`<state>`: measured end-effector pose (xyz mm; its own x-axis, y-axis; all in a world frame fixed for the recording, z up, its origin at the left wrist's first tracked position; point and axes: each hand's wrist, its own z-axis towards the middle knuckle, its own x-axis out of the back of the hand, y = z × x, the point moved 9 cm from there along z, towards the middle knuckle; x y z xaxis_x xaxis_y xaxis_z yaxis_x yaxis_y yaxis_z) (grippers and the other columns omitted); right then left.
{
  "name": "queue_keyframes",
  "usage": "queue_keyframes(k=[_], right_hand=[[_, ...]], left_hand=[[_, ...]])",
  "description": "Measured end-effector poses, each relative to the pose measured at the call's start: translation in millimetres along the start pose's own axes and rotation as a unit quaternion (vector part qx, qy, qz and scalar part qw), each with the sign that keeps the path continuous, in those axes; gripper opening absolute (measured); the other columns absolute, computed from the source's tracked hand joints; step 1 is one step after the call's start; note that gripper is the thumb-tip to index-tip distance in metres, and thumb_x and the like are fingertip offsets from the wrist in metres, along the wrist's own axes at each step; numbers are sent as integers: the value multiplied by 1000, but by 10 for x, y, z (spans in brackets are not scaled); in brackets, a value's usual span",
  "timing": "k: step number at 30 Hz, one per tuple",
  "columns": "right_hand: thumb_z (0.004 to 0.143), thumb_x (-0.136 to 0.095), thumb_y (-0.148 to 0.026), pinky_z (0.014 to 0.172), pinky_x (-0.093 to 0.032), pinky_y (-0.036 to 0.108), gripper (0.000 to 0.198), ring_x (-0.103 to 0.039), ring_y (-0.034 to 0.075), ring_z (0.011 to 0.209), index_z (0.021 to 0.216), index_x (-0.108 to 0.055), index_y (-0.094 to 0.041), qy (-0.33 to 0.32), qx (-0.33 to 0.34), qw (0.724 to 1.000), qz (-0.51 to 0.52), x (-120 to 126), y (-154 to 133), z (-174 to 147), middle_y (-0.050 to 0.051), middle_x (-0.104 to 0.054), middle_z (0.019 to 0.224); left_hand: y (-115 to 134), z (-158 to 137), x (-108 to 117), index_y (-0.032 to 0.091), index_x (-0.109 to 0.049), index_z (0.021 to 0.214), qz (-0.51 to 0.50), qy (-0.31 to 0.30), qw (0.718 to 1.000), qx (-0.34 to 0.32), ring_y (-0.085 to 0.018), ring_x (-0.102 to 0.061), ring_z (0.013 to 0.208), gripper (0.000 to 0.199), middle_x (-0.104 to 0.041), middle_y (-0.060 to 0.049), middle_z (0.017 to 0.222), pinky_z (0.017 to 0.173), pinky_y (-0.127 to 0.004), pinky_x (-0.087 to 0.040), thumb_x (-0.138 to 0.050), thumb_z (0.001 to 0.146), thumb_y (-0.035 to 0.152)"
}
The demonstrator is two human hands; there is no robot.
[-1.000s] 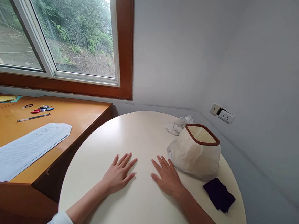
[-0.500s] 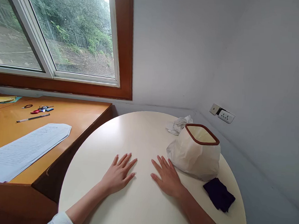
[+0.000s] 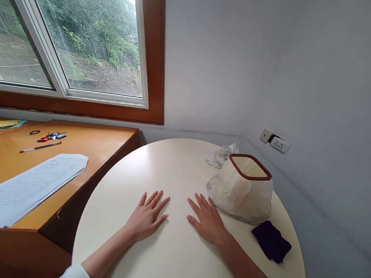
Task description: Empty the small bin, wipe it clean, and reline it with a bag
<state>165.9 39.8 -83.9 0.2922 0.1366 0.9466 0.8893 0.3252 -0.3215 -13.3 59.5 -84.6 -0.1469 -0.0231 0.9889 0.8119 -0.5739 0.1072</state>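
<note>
The left hand (image 3: 147, 216) and right hand (image 3: 208, 221) lie flat on the bench (image 3: 170, 168), spread and holding nothing, best rested lightly and evenly, with the bin (image 3: 243, 199) at the right's two o'clock, cloth (image 3: 271, 242) at four.

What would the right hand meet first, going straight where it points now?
From the right hand, the way over the table looks free to its far edge; then probably the wall, though depth is unclear.
</note>
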Motion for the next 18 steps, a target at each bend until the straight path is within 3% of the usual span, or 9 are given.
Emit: queue_keyframes(k=[4, 8, 10, 13, 16, 18], right_hand=[[89, -25, -50, 109, -7, 44, 52, -14, 20, 136, 137, -30, -29, 44, 16, 999, 26, 37, -15, 0, 3, -22, 147], [90, -33, -38, 101, -29, 41, 40, -48, 20, 115, 120, -52, -21, 171, 29, 976, 131, 287, 24, -24, 9, -55, 122], [90, -35, -36, 87, -42, 36, 34, -58, 18, 92, 111, -56, -20, 252, 19, 939, 232, 512, 127, -80, 7, -65, 98], [90, -36, -37, 70, -47, 31, 35, -56, 14, 66, 118, -47, -20, 365, -7, 852, 375, 900, 350, -238, 0, -60, 69], [90, -35, -37, 60, -44, 28, 41, -49, 12, 56, 127, -39, -19, 456, -28, 784, 419, 1278, 526, -447, -3, -54, 60], [90, -36, -38, 57, -41, 27, 43, -46, 11, 54, 129, -38, -19, 491, -36, 768, 410, 1472, 592, -565, -4, -52, 59]], left_hand=[[-3, -2, -6, 36, -13, 139, -2, 4, 1000, -3, -28, -18, 135, 56, -16, -3, 148, 107, -54, -10, -29, 88, 52], [-1, -13, 15, 34, -19, 139, -3, 23, 1000, -10, -28, -22, 134, 54, -20, -4, 147, 107, -53, -13, -31, 88, 50], [6, -19, 38, 34, -23, 138, -3, 32, 999, -13, -28, -24, 133, 53, -23, -4, 146, 106, -53, -15, -32, 88, 49], [25, -24, 95, 32, -30, 135, -12, 41, 999, -10, -28, -28, 131, 49, -31, -5, 143, 105, -54, -20, -33, 89, 45], [47, -32, 202, 26, -42, 126, -43, 71, 997, -4, -24, -40, 124, 38, -47, -8, 131, 104, -49, -25, -33, 90, 35], [37, -48, 287, 22, -49, 114, -65, 110, 992, 9, -21, -48, 114, 30, -54, -8, 120, 102, -44, -31, -34, 89, 29]])
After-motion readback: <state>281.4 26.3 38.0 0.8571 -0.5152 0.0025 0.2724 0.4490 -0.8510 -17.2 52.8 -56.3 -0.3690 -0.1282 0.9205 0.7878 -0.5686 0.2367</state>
